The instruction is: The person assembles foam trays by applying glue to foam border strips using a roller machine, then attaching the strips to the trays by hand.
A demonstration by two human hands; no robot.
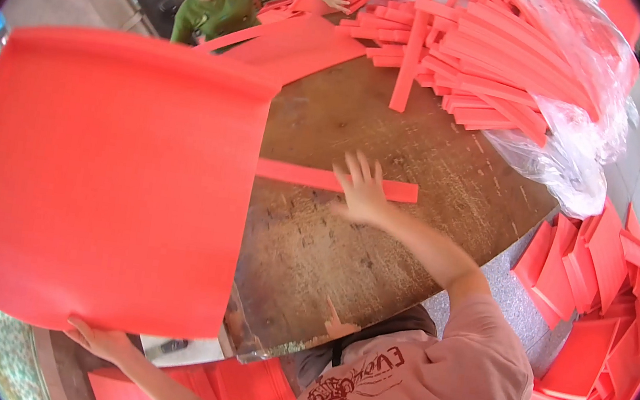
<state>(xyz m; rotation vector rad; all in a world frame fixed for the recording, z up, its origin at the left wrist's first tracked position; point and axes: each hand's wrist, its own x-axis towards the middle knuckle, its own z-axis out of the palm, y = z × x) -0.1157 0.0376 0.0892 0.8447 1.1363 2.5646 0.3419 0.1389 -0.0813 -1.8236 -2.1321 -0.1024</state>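
Observation:
A large, smooth red foam sheet (110, 182) fills the left side of the view, its far edge curled. At its near edge my left hand (97, 339) grips the sheet, fingertips at the rim; part of the hand's hold is hidden. A narrow red foam strip (291, 172) lies across the worn brown tabletop (313, 255), its left end beside or under the sheet. My right hand (363, 192) is over this strip with fingers spread, slightly blurred. Whether it touches the strip I cannot tell.
Many red strips (504, 63) are heaped at the far right beside clear plastic film (581, 152). Across the table a person in a green shirt (227, 13) reaches toward another red sheet (298, 49). Red pieces (590, 345) pile up on the floor at right; more red sheets (249, 387) lie below the table's near edge.

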